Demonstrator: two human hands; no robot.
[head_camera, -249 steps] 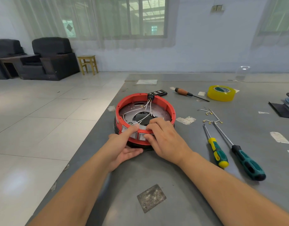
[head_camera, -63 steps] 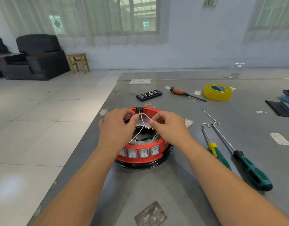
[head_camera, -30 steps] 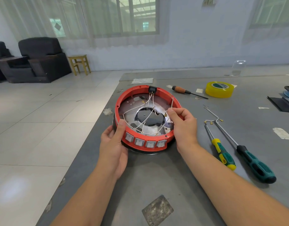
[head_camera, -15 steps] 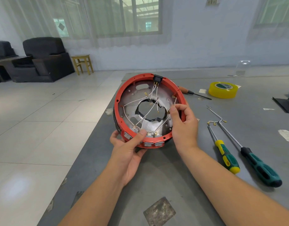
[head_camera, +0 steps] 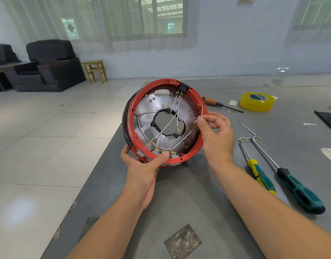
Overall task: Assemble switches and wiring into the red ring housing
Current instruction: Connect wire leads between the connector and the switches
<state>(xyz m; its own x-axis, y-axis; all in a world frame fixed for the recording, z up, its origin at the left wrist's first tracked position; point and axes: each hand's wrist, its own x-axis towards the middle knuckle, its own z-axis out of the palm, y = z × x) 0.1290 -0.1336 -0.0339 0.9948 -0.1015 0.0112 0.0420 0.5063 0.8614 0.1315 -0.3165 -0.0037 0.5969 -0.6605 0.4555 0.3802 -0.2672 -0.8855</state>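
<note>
My left hand (head_camera: 142, 165) grips the tilted ring (head_camera: 195, 146) by its lower rim, above the counter (head_camera: 179, 202). Four switches (head_camera: 162, 152) sit wired along the bottom, and a black one (head_camera: 184, 86) up top. My right hand (head_camera: 216, 135) pinches a loose wire (head_camera: 202, 114); I judge that end unconnected. A spare harness (head_camera: 249, 134) waits beside the screwdrivers (head_camera: 282, 180).

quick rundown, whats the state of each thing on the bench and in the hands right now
red ring housing: tilted up off the table, open side to camera
left hand: grips the housing's bottom rim
right hand: pinches a white wire
switches: seated in the lower rim, wired
two green screwdrivers: lying on the table
tape roll: lying flat
</note>
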